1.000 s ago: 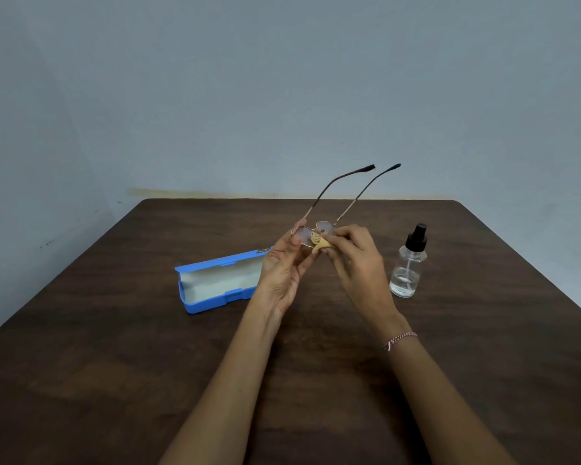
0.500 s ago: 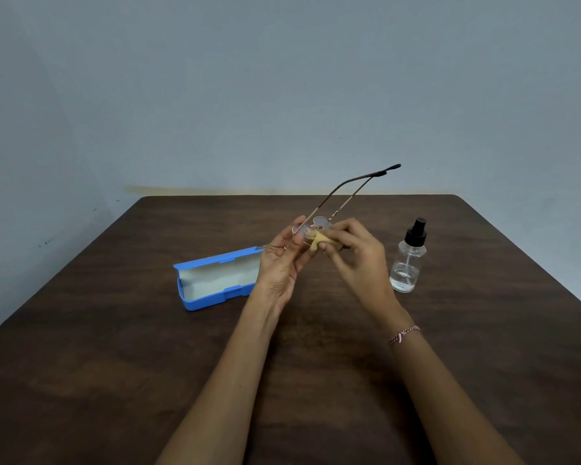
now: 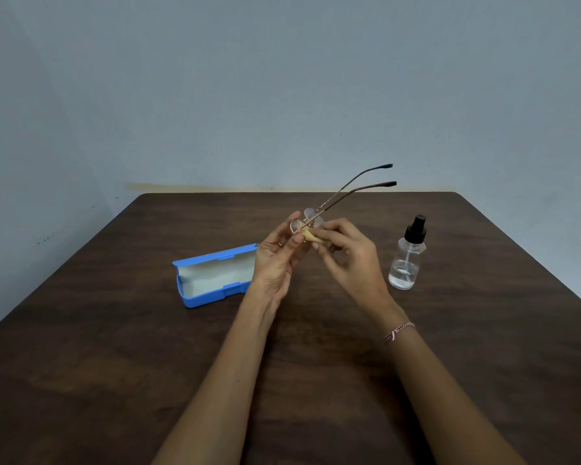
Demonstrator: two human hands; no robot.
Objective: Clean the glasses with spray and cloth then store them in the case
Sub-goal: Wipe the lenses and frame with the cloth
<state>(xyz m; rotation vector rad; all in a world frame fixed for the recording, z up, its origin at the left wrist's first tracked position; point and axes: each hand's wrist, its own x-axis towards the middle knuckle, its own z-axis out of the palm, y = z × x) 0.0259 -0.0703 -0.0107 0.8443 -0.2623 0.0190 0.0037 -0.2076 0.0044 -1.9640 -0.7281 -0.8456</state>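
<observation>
The left hand (image 3: 277,260) is raised above the middle of the table, its fingers curled around the front of the glasses (image 3: 311,220), which are pinched at the frame between thumb and fingertips. The right hand (image 3: 351,260) is closed on a small tan cloth (image 3: 312,238), which is pressed against the near side of the lenses; only a folded corner of the cloth is seen, the rest being hidden inside the fingers. The lenses themselves are small and partly covered by both hands, so which lens the cloth touches cannot be told. The two thin arms of the glasses are unfolded and stretched up and to the far right, their dark tips seen against the wall (image 3: 282,78). A thin braided band (image 3: 399,331) is worn on the right wrist. A blue case (image 3: 212,280) is laid open on the table (image 3: 114,380) just left of the left hand, its pale lining exposed and its right end hidden behind that hand. A clear spray bottle (image 3: 406,260) with a black top is stood upright to the right of the right hand, apart from it. The forearms are cut off at the lower edge.
</observation>
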